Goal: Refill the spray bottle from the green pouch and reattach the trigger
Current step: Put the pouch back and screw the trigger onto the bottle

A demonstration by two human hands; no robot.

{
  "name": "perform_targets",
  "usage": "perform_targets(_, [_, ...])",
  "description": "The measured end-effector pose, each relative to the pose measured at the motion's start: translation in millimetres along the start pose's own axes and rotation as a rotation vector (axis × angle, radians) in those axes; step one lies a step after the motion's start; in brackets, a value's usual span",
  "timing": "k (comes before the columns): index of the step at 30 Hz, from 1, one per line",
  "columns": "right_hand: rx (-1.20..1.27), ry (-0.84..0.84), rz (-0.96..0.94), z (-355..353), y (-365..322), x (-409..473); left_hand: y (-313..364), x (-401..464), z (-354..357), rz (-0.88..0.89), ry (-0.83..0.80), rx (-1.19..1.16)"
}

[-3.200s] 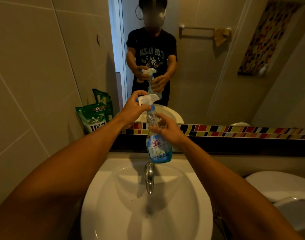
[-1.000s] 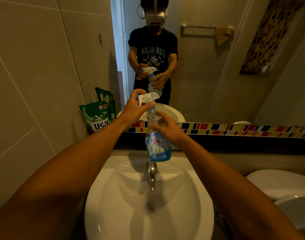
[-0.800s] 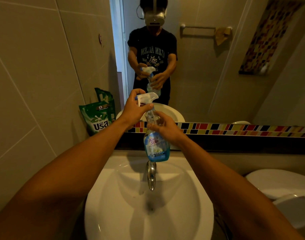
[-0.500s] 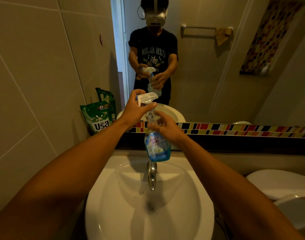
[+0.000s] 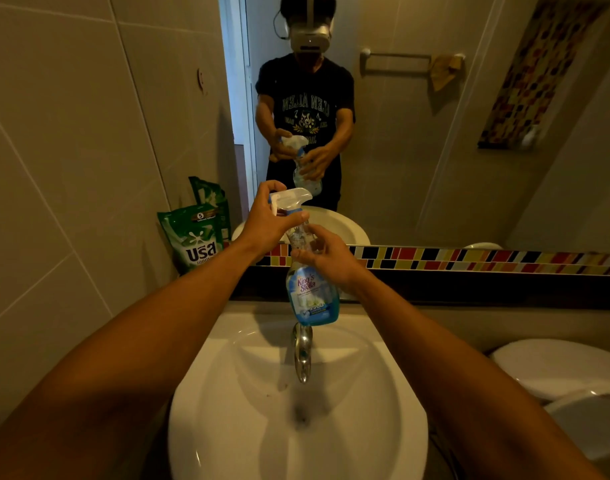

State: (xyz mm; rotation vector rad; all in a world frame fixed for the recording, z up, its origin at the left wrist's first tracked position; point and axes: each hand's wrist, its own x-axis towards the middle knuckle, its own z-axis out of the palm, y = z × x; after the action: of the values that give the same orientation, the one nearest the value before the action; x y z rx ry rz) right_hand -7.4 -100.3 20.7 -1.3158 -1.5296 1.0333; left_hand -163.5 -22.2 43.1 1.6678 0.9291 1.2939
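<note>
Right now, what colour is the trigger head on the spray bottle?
White, mostly; the trigger head shows best in the head view.

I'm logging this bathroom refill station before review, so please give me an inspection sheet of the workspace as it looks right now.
Surface: white sink, basin bare, chrome tap at the back.
Job's things: spray bottle held upright above the tap, trigger on its neck; green pouch stands against the left wall.
Clutter: nothing seen.
Grippers: left hand grips the trigger; right hand holds the bottle's neck.
Cables: nothing seen.
Surroundings: mirror, coloured tile strip, toilet at right.
</note>
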Motion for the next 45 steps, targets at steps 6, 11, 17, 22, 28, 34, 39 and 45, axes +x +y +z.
perform_targets(6, [0.038, -0.01, -0.001, -3, 6, 3, 0, 4, -1, -0.01, -0.033, -0.035])
perform_targets(11, [0.114, -0.038, 0.043, -11, 8, 5, 4, 8, -4, -0.03, -0.127, -0.106])
perform_targets(17, [0.244, -0.086, 0.1, -17, 16, 11, 3, 16, -6, -0.051, -0.187, -0.126])
perform_targets(22, [0.239, -0.097, 0.105, -20, 21, 15, 0, 17, -4, -0.053, -0.185, -0.105])
perform_targets(28, [0.102, -0.083, 0.125, -24, 28, 22, -1, 13, 5, -0.034, -0.183, -0.069])
perform_targets(34, [0.039, -0.06, 0.13, -30, 41, 23, -2, 3, 17, -0.054, -0.227, -0.058])
perform_targets(39, [-0.003, 0.002, 0.119, -42, 57, 23, -21, -13, 35, -0.191, -0.074, -0.132])
perform_targets(45, [-0.004, 0.119, 0.108, -70, 73, 30, -74, -33, 65, -0.428, -0.043, -0.052])
